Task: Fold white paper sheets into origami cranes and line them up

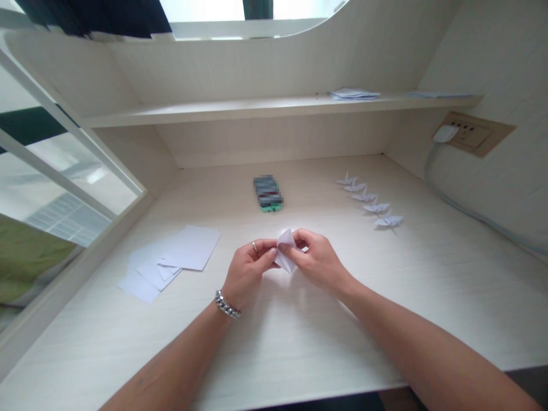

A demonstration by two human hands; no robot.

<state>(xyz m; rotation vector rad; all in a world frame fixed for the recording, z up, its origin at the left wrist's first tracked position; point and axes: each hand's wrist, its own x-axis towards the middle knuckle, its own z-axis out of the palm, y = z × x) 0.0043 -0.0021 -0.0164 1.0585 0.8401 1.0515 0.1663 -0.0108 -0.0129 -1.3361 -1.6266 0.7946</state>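
Left hand (246,267): its fingers (265,261) are pinching the paper's left side, thumb and tips almost meeting;
Right hand (320,260): its fingers are gripping the right side with little gap, thumb lying across the front, others partly hidden behind;
Paper (286,237): the small folded piece is sitting between both sets of fingers, upright; whether it is touching the worktop (274,354), I cannot tell;
Fold: a folding step seems to be in hand; the next move is probably calling for steady left fingers and a firm right thumb along the crease;
Sheets (192,248): overlapping, lying left of the fingers, well apart;
Cranes (365,197): standing in a row beyond and right of the fingers, well apart;
Blurred thing (268,193): lying beyond the fingers, limiting forward reach;
Edges: the front edge (321,394) is running on the near side, well apart from the fingers; the shelf (235,111) is spanning the far side;
Room: the widest stretch is lying nearer than the fingers and to their right.
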